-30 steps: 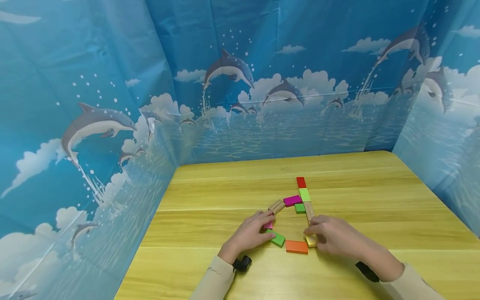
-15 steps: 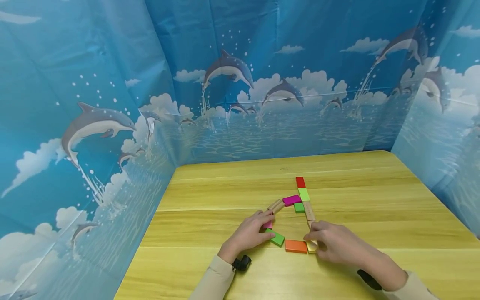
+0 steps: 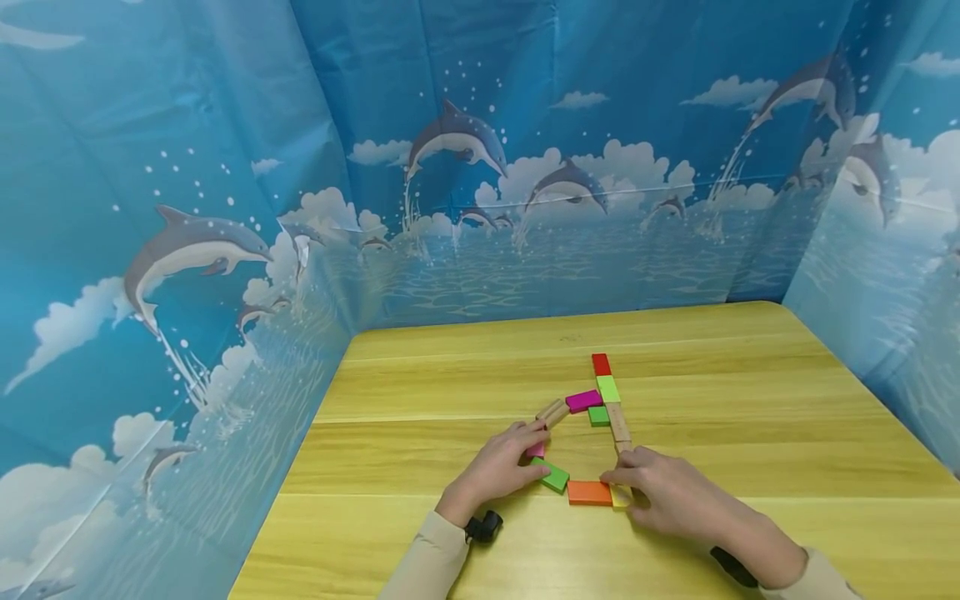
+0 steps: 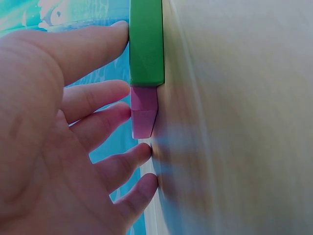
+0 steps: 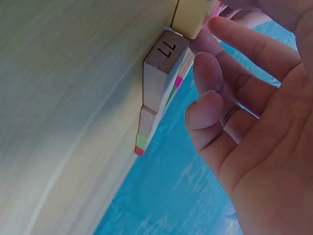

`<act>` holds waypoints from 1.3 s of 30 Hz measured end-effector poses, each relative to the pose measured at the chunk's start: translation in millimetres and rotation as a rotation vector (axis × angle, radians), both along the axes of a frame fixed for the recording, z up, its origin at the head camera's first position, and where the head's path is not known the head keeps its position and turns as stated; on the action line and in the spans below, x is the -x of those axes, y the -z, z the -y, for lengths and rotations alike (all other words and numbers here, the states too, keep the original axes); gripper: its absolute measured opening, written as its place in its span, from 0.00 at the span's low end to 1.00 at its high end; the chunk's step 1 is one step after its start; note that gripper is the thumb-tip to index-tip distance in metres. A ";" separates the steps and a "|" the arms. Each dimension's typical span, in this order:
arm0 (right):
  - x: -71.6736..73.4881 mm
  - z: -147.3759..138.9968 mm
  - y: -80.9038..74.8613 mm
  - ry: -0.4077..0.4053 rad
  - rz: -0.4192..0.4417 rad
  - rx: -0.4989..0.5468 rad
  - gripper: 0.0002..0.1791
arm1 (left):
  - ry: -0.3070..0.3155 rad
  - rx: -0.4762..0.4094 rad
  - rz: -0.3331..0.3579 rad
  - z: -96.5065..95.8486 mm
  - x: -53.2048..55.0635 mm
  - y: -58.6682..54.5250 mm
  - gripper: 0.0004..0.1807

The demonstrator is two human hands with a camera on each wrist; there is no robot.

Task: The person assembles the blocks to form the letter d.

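Coloured dominoes lie in a loop on the table. My left hand [image 3: 501, 462] rests with spread fingers along the loop's left side. Its thumb touches a green domino [image 4: 146, 44] and other fingertips touch a pink domino [image 4: 144, 112]. My right hand [image 3: 678, 492] pinches a yellow domino [image 3: 620, 502] at the near right corner, partly hidden by the fingers. An orange domino [image 3: 589, 492] lies between the yellow and green ones, right against the yellow. Beside the right fingertips, a plain wooden domino [image 5: 159, 81] has marks on its end.
A row of wooden [image 3: 618, 422], lime [image 3: 608, 388] and red dominoes [image 3: 601, 364] runs toward the back. Magenta [image 3: 583, 401], small green [image 3: 597, 416] and wooden pieces [image 3: 552, 412] close the loop's far side. A dolphin-print curtain [image 3: 480, 267] surrounds the table [image 3: 420, 367].
My right hand has shifted the yellow domino nearer and slightly left, against the orange one. The orange domino has slid a little left, up to the green. My left hand stays put.
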State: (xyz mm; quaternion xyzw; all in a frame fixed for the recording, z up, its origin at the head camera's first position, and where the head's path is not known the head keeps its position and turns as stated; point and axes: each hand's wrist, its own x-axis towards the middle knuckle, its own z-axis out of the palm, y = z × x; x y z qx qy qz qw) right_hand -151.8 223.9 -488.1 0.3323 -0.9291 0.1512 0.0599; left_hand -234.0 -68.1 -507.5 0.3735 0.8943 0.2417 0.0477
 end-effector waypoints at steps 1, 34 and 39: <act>0.0 0.3 -0.2 0.000 -0.005 -0.007 0.20 | 0.000 0.000 -0.001 0.1 0.2 0.0 0.32; -1.6 14.1 -0.3 0.112 -0.025 0.001 0.22 | -0.002 0.015 0.002 0.3 1.5 0.8 0.32; 7.9 10.4 -12.3 0.117 -0.027 0.030 0.24 | -0.001 0.016 -0.003 0.1 1.6 0.7 0.32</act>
